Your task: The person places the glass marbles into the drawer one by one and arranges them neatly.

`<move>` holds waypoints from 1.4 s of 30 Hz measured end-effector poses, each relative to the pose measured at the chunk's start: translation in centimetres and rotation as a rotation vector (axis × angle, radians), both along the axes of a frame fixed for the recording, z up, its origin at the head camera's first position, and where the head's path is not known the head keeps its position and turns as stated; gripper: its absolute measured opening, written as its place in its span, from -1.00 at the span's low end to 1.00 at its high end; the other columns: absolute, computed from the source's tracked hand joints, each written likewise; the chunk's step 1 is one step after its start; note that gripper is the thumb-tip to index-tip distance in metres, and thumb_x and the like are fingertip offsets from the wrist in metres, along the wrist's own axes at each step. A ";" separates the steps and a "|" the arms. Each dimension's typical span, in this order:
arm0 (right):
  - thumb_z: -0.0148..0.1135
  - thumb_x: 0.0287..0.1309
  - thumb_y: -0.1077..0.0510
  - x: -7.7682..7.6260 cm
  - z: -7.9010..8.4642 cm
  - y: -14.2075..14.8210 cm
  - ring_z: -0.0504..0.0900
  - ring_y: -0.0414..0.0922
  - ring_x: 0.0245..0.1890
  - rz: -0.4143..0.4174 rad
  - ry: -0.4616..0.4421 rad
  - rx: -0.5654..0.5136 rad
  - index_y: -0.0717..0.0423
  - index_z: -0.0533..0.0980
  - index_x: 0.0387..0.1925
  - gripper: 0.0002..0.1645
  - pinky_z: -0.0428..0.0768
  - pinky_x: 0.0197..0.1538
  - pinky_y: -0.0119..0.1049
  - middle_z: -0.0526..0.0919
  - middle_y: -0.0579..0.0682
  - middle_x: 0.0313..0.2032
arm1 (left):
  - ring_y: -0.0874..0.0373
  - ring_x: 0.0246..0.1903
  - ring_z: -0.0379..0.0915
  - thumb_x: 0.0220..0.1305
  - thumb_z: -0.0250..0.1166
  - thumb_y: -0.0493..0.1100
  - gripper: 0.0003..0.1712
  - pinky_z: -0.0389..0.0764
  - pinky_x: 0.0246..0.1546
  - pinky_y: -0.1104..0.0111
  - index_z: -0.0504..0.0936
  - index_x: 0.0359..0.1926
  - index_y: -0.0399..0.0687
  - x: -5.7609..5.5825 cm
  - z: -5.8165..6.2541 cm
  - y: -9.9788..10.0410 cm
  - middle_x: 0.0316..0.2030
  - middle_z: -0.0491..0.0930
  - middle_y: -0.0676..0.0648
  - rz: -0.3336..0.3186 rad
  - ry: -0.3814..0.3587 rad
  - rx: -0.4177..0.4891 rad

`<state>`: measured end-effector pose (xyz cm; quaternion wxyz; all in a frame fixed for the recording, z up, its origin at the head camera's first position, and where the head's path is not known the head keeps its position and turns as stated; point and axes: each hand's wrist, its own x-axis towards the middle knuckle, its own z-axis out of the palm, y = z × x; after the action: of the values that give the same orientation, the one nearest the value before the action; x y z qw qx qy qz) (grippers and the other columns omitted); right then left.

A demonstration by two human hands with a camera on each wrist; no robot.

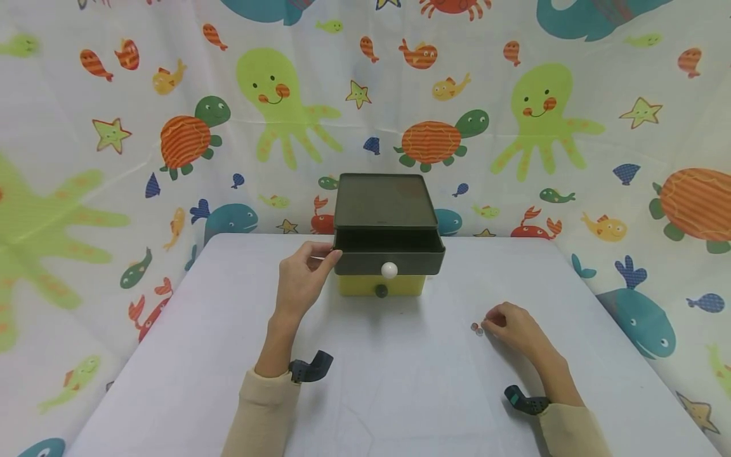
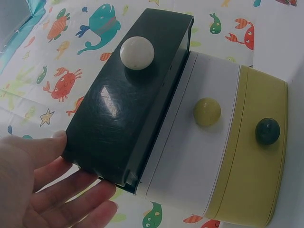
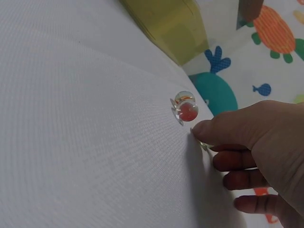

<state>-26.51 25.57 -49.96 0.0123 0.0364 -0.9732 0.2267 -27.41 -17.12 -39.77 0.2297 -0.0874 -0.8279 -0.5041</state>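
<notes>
A small cabinet has a dark green top drawer (image 1: 361,264) with a white knob (image 1: 389,270), pulled out toward me. My left hand (image 1: 302,276) holds this drawer at its left front corner; in the left wrist view the thumb (image 2: 45,147) lies on the corner and the fingers reach behind it. To the right of the cabinet, my right hand (image 1: 514,327) is down at the tabletop. Between its thumb and fingers a clear glass marble (image 3: 204,146) shows, mostly hidden. Beside the fingertips lie two more glass marbles, a reddish one (image 3: 187,112) and a clear one (image 3: 184,97).
Below the open drawer are a white drawer (image 2: 190,137) with a yellow knob and a yellow drawer (image 2: 254,156) with a dark green knob. The cabinet stands on a white table (image 1: 388,381) near its back edge, before a sea-animal curtain (image 1: 365,120).
</notes>
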 end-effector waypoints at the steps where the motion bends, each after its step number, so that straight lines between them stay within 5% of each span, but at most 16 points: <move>1: 0.40 0.20 0.05 0.0 0.0 0.0 0.56 -0.09 -0.24 0.000 0.001 0.000 0.20 0.62 -0.14 -0.68 0.67 -0.05 -0.09 0.68 0.03 -0.25 | -0.03 -0.16 0.71 0.30 0.37 0.07 -0.57 0.74 -0.06 0.09 0.66 0.03 -0.12 0.0 0.0 0.0 -0.06 0.75 -0.14 -0.001 0.002 0.000; 26: 0.34 0.23 0.08 -0.3 0.5 -0.4 0.50 -0.10 -0.30 0.017 0.062 -0.004 0.22 0.64 -0.16 -0.72 0.56 -0.26 -0.31 0.63 0.01 -0.32 | 0.00 -0.18 0.71 0.31 0.37 0.05 -0.59 0.74 -0.08 0.11 0.66 0.03 -0.12 -0.1 -0.1 -0.2 -0.07 0.75 -0.13 -0.013 0.022 0.005; 42: 0.31 0.26 0.06 0.1 1.3 -1.0 0.53 -0.08 -0.23 0.019 0.102 0.003 0.19 0.64 -0.15 -0.73 0.62 -0.13 -0.17 0.65 0.03 -0.27 | 0.00 -0.18 0.71 0.31 0.37 0.04 -0.60 0.73 -0.08 0.11 0.66 0.02 -0.12 0.1 0.0 -0.1 -0.07 0.75 -0.13 -0.006 0.017 -0.002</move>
<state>-26.45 24.54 -48.69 0.0596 0.0569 -0.9713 0.2232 -27.36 -17.24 -39.73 0.2351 -0.0944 -0.8262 -0.5032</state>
